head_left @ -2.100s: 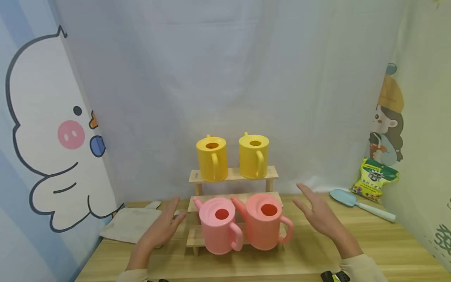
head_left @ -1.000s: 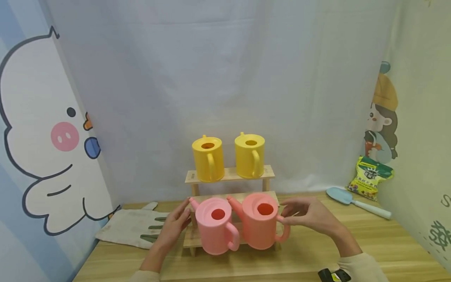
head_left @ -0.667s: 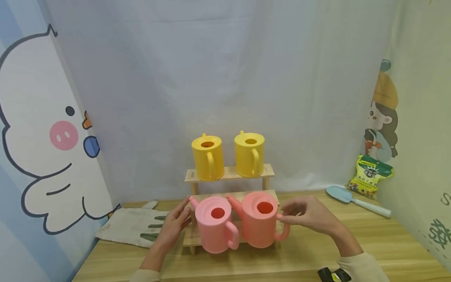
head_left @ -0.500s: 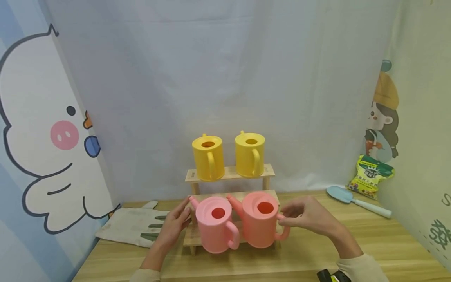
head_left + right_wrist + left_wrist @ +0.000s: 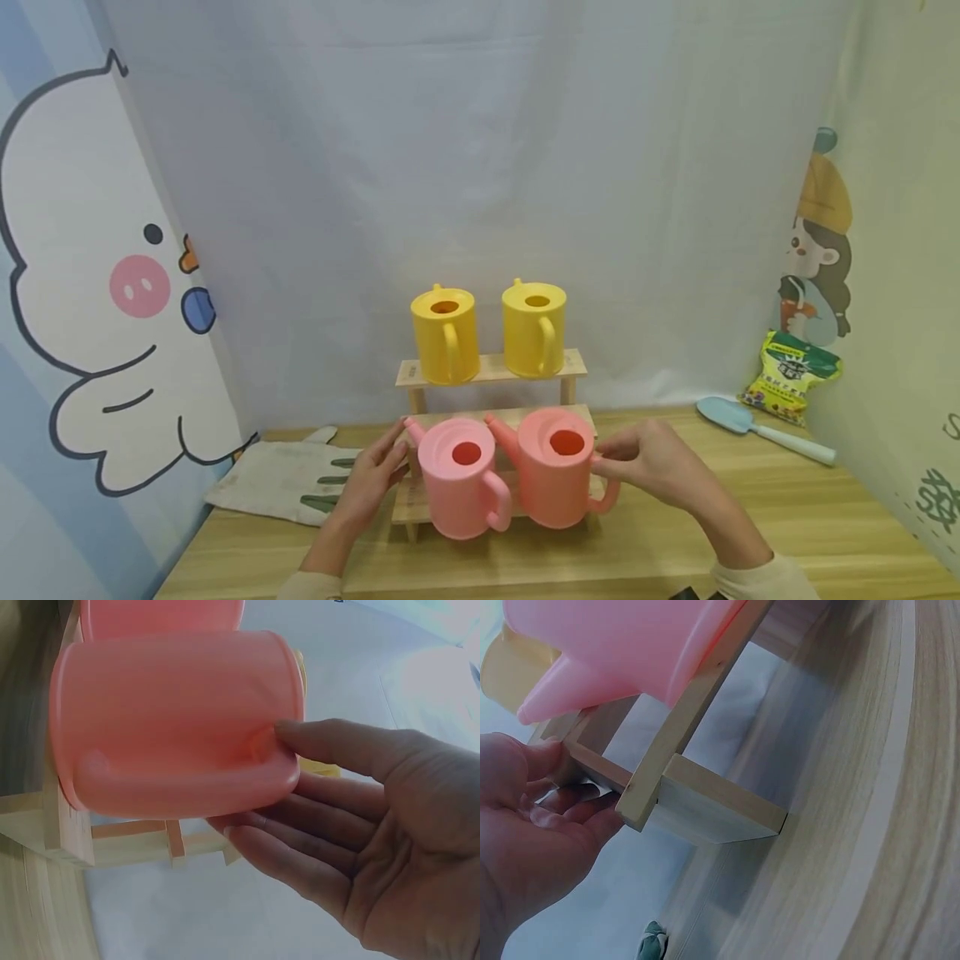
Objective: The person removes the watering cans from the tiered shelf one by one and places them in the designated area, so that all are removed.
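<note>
A three-tier wooden stand [image 5: 420, 505] holds several watering cans. The pink watering can [image 5: 456, 492] and the coral watering can [image 5: 555, 483] stand on the low front part, spouts to the left and handles to the right. My left hand [image 5: 369, 479] grips the stand's left side; the left wrist view has thumb and fingers about a wooden side bar [image 5: 596, 765], beside the pink spout. My right hand [image 5: 652, 458] pinches the coral can's handle near its top, thumb on the near side, other fingers behind it, as the right wrist view shows.
Two yellow watering cans, a left one [image 5: 446, 337] and a right one [image 5: 534, 332], stand on the top tier. Pale work gloves [image 5: 273, 482] lie at the left. A light-blue trowel [image 5: 765, 429] and a green-yellow packet [image 5: 792, 375] are at the right, before the curtain.
Both hands came inward from beside the stand, the left to its side, the right to the coral can's handle. Over the last half second, the right fingers closed further on that handle.
</note>
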The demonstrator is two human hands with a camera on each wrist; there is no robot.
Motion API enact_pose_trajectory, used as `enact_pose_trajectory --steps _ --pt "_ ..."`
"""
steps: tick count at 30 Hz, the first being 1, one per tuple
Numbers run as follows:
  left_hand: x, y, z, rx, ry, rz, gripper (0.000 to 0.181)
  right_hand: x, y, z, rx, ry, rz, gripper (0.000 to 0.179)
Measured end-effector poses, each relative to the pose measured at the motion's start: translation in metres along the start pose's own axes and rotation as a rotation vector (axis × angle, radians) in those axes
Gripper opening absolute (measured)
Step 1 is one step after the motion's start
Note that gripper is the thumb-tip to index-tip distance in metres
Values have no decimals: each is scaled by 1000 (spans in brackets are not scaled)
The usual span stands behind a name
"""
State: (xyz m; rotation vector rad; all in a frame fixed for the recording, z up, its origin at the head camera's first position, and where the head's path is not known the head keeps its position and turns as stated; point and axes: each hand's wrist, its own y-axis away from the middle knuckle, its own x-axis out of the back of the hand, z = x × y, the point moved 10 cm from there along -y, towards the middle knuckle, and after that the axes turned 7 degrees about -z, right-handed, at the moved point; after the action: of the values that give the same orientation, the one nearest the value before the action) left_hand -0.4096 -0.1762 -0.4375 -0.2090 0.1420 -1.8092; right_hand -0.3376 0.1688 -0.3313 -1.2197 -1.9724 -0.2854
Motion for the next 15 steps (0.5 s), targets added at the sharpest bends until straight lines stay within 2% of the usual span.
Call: enact_pose_trajectory --steps 7,15 --pt "2 0 -2 6 -17 11 53 -1 0 1 -36 -15 11 20" --pt "0 0 -2 10 -17 2 53 -7 2 12 -138 -132 -36 16"
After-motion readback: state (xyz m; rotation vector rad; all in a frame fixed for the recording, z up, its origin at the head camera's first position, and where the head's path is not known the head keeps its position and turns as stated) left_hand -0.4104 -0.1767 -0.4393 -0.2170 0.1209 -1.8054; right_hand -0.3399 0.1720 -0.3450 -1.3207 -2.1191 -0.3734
